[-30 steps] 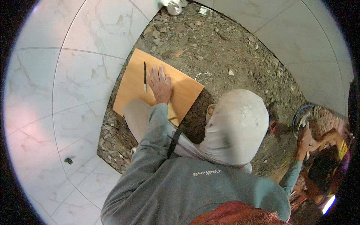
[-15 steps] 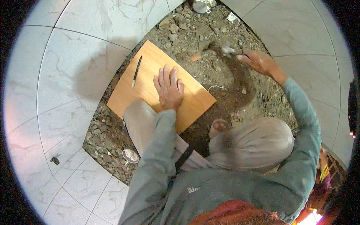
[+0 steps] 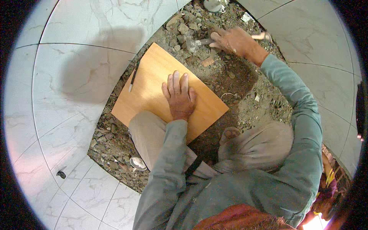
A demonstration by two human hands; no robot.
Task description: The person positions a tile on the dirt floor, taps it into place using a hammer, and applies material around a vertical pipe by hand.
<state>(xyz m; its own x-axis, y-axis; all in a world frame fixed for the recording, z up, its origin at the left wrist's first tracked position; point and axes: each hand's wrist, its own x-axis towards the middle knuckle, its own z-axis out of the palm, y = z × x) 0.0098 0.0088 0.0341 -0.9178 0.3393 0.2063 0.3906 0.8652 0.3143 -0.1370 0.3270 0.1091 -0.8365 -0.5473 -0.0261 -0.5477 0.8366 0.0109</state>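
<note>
Fingers slightly spread, our left hand lies flat on the board; fingers curled, our right hand grips a tool, its head blurred, over the rubble. Outward we list a pen at the board's left edge, an orange chip near the tool, and pale tiles bordering the rubble.

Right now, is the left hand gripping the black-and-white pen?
No, the left hand lies spread on the tan board, apart from the pen at the board's left edge.
</note>
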